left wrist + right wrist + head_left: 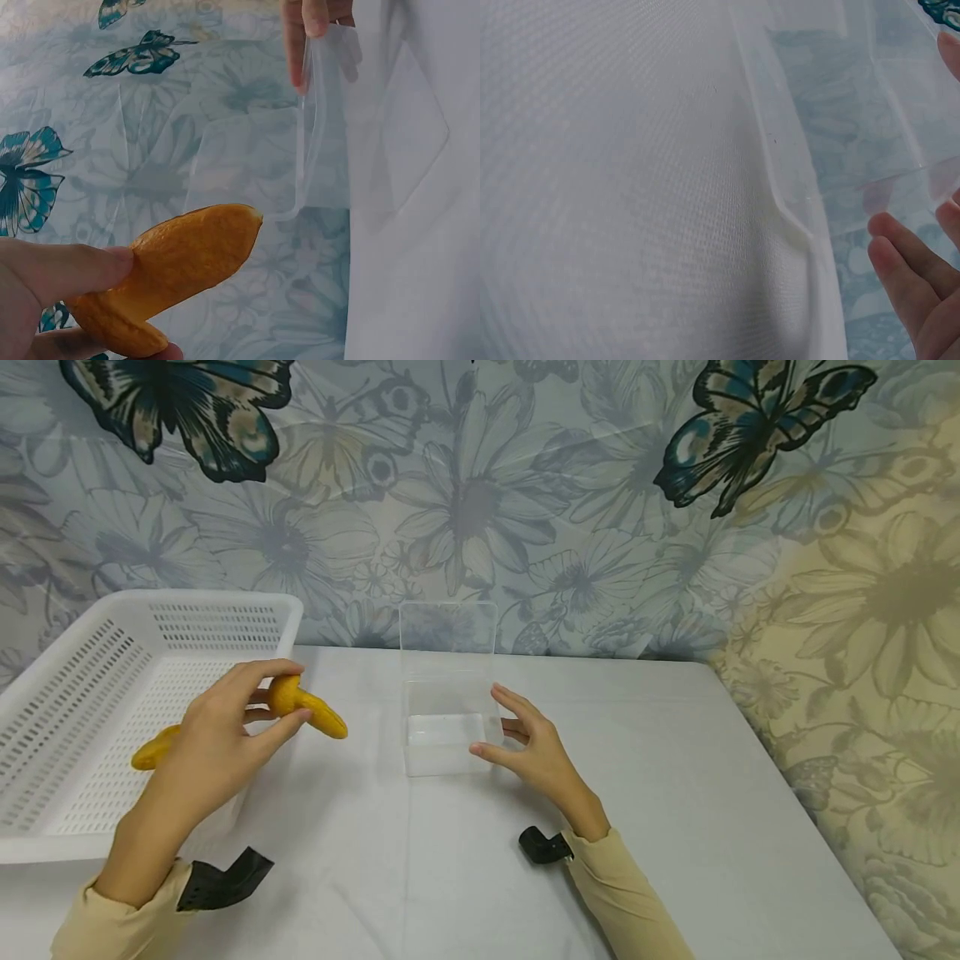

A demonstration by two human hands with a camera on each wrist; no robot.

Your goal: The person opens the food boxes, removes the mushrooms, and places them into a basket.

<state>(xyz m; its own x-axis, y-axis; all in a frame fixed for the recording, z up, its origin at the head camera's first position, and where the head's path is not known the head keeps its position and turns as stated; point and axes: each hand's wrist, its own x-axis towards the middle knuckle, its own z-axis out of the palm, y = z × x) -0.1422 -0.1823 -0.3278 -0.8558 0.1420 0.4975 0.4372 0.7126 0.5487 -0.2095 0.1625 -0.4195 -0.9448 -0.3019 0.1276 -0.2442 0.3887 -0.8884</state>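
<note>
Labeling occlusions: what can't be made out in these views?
- Banana middle: head view, covered by left hand.
- Basket left side: cut off by the head view's edge.
- Right hand: right wrist view shows only fingers, rest off frame.
- Box contact with the right hand: unclear.

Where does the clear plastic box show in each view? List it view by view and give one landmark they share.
Head: clear plastic box at centre, on the table, lid raised, right hand at its right side.
Left wrist: upper right, box beyond the yellow banana-shaped piece.
Right wrist: right half, box beside the fingertips.
Shared landmark: the flower-and-butterfly wallpaper.
</note>
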